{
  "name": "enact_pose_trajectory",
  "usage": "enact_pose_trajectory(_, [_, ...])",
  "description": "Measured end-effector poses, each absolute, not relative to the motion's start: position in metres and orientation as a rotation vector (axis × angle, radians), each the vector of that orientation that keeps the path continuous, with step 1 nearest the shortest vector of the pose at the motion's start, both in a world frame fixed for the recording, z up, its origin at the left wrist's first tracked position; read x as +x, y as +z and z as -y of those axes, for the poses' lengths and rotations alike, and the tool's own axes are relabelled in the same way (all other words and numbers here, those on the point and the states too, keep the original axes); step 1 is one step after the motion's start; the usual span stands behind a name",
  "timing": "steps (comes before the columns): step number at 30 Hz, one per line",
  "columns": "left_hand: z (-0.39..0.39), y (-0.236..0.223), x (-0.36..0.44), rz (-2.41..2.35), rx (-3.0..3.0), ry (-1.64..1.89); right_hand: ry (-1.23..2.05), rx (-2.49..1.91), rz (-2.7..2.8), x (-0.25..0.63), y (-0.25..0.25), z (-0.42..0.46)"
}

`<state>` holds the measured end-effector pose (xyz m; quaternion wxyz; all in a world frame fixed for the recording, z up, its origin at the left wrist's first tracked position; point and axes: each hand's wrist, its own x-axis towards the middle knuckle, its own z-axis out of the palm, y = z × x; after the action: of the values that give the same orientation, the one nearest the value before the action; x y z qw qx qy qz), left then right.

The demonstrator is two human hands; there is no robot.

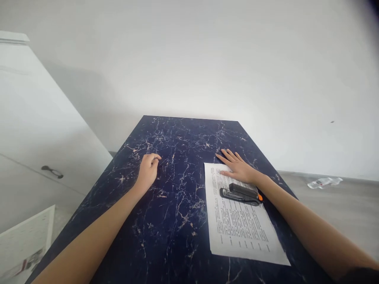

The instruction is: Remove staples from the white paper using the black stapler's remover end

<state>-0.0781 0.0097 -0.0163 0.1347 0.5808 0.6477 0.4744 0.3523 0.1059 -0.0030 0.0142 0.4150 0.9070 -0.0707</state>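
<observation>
My left hand [149,167] rests on the dark blue marbled table [183,138], left of the middle. Its fingers are loosely bent, with a small gap by the thumb, and I see nothing in it. With fingers spread, my right hand [238,167] lies flat across the top edge of a printed sheet of paper [248,252], partly on the paper and partly on the tabletop. Just below that hand, a black stapler [241,194] with an orange end lies on its side on the sheet. Whether more sheets lie under the top one, I cannot tell.
Beyond the table stands a pale wall [189,59]. A white cabinet [35,118] with a dark handle [52,172] is at the left. Clear crumpled plastic [325,182] lies on the floor to the right. At lower left is a white-edged speckled surface [29,236].
</observation>
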Motion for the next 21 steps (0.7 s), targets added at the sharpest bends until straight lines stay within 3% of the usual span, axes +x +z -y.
enact_pose_trajectory(8, [-0.019, -0.013, -0.107, -1.854, 1.617, 1.553, -0.196, 1.332, -2.829, 0.252, -0.011, -0.122])
enact_pose_trajectory(16, [-0.024, -0.025, -0.187, -2.159, 0.934, 1.943, -0.337, 1.067, -3.008, 0.061, -0.005, -0.124])
enact_pose_trajectory(21, [-0.022, -0.027, -0.195, -2.127, 0.849, 1.993, -0.389, 1.098, -3.049, 0.009, -0.001, -0.109])
